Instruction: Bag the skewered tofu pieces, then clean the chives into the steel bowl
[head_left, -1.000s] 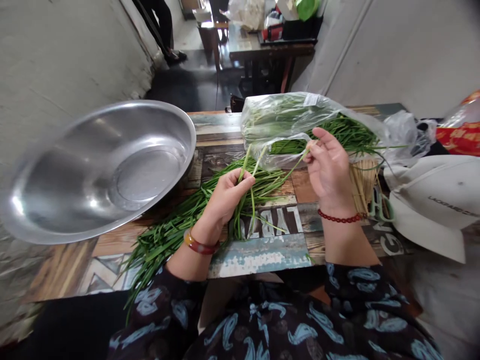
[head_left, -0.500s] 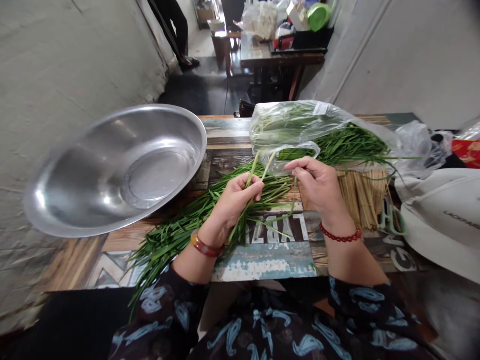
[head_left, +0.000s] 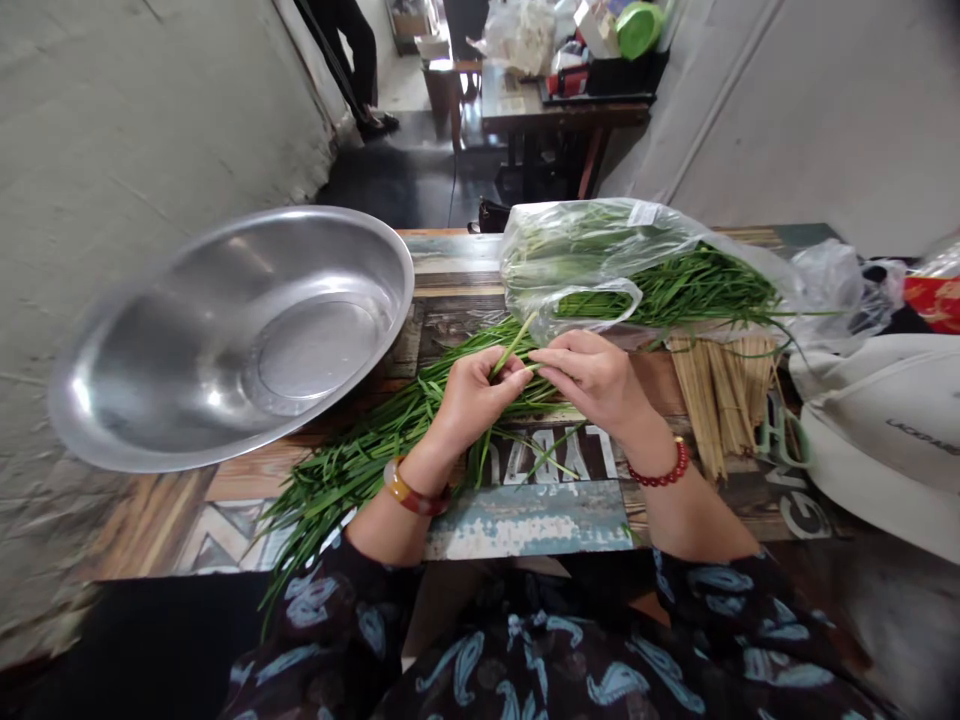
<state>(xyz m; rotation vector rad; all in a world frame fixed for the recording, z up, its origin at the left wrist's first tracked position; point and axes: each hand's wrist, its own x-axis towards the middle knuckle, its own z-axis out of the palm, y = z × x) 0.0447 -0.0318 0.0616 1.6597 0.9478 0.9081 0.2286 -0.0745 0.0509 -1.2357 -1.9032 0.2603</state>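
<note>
The left hand (head_left: 480,395) pinches green stalks (head_left: 516,342) above the loose pile (head_left: 352,450); the right hand (head_left: 589,380), thumb and forefinger together, pinches at 1 stalk's tip. Keep both grips light (thin stalks probably bruise easily), the 2 hands close.

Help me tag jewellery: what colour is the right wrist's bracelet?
The bracelet is red, clearest in head view.
</note>
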